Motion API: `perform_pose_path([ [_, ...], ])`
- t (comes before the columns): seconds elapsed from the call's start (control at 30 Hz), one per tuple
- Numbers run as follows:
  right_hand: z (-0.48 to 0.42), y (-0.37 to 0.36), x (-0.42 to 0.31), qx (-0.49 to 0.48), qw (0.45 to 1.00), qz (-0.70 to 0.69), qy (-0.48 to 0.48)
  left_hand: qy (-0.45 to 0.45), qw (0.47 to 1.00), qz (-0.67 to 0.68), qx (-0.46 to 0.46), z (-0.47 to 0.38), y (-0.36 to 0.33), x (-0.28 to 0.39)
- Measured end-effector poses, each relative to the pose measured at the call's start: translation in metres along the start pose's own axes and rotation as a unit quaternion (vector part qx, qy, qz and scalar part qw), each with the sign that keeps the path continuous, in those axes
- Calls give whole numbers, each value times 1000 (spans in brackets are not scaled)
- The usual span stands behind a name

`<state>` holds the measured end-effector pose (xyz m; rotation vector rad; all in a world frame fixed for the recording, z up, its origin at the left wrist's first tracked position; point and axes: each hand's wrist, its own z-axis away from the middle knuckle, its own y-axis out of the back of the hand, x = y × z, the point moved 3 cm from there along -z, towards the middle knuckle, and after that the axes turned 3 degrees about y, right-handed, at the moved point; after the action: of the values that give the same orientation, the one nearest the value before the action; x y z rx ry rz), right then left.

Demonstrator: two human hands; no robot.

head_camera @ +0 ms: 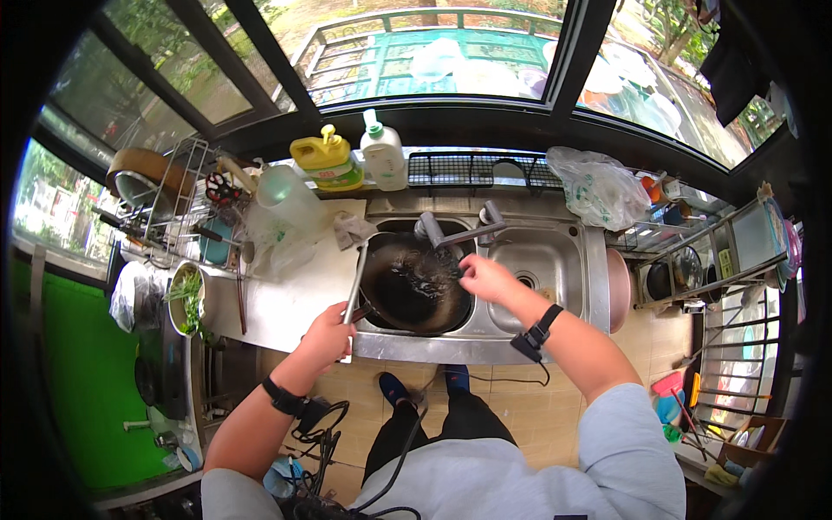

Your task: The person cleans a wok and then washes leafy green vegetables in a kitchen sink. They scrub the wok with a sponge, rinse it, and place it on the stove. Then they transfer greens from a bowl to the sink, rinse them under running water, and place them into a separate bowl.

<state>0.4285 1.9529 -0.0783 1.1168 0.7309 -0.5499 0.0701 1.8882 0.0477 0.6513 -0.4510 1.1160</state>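
A dark wok (416, 286) with water in it sits tilted in the left basin of a stainless steel double sink. My left hand (328, 338) is closed around the wok's handle (361, 312) at the sink's left front. A long metal rod or utensil handle (355, 279) also runs into that hand; its far end reaches the wok's left rim. Over the wok's right side, my right hand (484, 278) has its fingers pinched around something small and dark, too hidden to name. The grey faucet (455, 231) extends above the wok, and the water beneath it looks stirred.
The right basin (539, 279) adjoins the wok. A crumpled cloth (353, 230) lies on the white counter (286, 305). Behind stand a yellow jug (327, 162), a white pump bottle (383, 156) and a plastic bag (598, 188). Greens fill a bowl (188, 302) at left. Cables hang from both wrists.
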Motion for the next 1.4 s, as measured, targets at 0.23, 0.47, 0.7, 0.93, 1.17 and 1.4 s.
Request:
perform_pose_path([
  [0.23, 33, -118, -130, -297, 825, -436, -204, -87, 993, -77, 6, -1, -59, -31],
  [0.47, 53, -147, -102, -170, 795, -519, -264, -165, 911, -378, 2, 24, -42, -25],
  [0.7, 69, -75, -17, -177, 958, -144, -173, -308, 801, -433, 276, 29, 90, 11],
  [0.93, 74, 22, -25, -176, 940, 291, -24, 176, 937, 116, -279, -65, 89, -51],
  [1.17, 87, 71, -46, -128, 894, 429, -21, 162, 924, 177, -299, -56, 40, -46],
  [1.4, 50, 80, -23, -48, 820, 539, 187, 134, 943, 138, -273, -26, 44, -13],
])
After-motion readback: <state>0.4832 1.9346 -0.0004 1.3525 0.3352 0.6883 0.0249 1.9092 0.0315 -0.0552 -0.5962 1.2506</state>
